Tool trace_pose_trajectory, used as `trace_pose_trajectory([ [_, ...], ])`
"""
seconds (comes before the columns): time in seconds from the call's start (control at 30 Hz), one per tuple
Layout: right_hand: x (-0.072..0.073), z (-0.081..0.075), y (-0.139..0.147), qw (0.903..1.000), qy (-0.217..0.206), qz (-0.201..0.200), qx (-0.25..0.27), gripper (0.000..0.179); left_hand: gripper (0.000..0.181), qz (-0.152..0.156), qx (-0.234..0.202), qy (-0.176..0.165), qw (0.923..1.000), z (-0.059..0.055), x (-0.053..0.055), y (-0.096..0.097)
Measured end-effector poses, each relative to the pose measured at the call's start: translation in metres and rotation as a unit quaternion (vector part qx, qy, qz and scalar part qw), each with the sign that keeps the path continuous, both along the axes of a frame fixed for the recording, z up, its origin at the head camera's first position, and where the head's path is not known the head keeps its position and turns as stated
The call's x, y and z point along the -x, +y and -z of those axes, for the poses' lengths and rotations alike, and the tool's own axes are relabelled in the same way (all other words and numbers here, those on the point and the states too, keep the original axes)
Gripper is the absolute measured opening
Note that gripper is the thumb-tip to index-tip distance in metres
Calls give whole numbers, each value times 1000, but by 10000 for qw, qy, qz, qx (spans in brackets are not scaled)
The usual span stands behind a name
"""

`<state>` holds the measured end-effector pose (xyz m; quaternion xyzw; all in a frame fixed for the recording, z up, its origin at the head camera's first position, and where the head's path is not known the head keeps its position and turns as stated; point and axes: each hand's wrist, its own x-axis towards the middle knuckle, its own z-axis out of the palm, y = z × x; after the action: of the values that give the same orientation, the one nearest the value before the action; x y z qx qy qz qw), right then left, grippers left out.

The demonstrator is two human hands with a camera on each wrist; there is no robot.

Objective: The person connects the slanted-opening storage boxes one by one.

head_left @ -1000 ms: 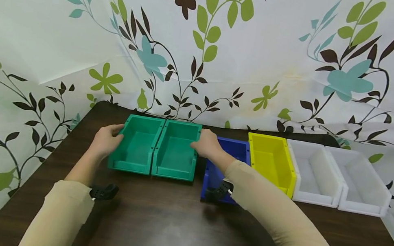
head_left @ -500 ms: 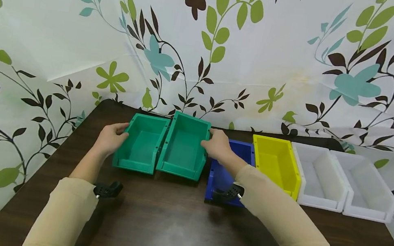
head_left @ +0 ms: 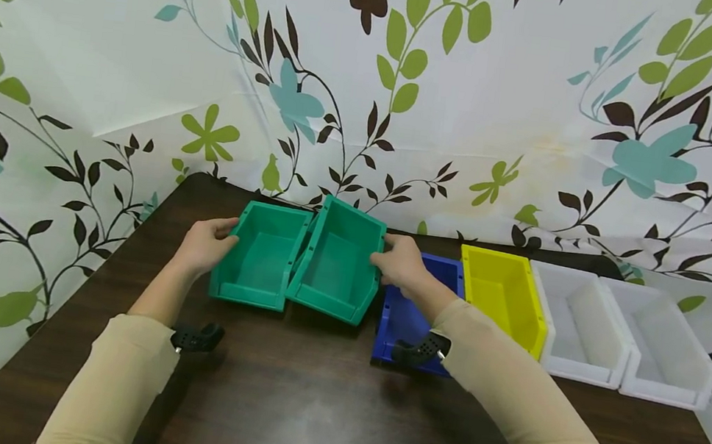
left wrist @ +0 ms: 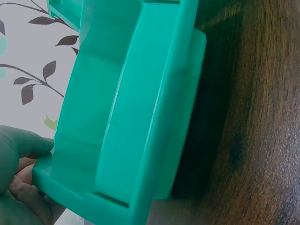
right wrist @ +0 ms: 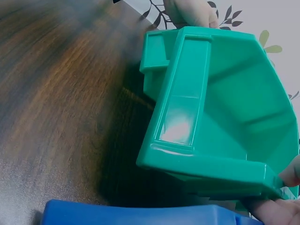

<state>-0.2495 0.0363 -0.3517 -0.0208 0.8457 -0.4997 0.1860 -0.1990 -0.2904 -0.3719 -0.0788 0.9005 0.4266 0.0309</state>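
Two green plastic bins stand side by side near the table's back left. My left hand (head_left: 203, 244) grips the left rim of the left green bin (head_left: 261, 255), its thumb over the wall in the left wrist view. My right hand (head_left: 403, 263) pinches the right wall of the right green bin (head_left: 337, 268). This bin is tilted and turned, its right side raised and its left edge against the other bin. In the right wrist view, a dark gap shows under the right bin (right wrist: 234, 98). Both green bins look empty inside.
Right of my right hand lies a blue bin (head_left: 407, 321), partly behind my forearm. Beyond it stand a yellow bin (head_left: 500, 299) and two white bins, the nearer white bin (head_left: 574, 315) touching its neighbour. A patterned cloth (head_left: 360, 82) hangs behind the dark wooden table (head_left: 306, 408).
Level beside the left one a second ago, the right green bin has been raised and tilted by my right hand. The left green bin has turned slightly. The head view has shifted a little.
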Motion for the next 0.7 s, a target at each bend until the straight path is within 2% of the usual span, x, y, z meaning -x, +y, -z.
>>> trace_pose_trajectory([
  [0.4,8,-6,1,9996,14,-127,-264,66,51,99,-63,66,9999,4,0,-2],
  [0.7,12,-9,1,9996,-25,-244,-132,65,51,189,-90,101,9997,4,-1,-5],
])
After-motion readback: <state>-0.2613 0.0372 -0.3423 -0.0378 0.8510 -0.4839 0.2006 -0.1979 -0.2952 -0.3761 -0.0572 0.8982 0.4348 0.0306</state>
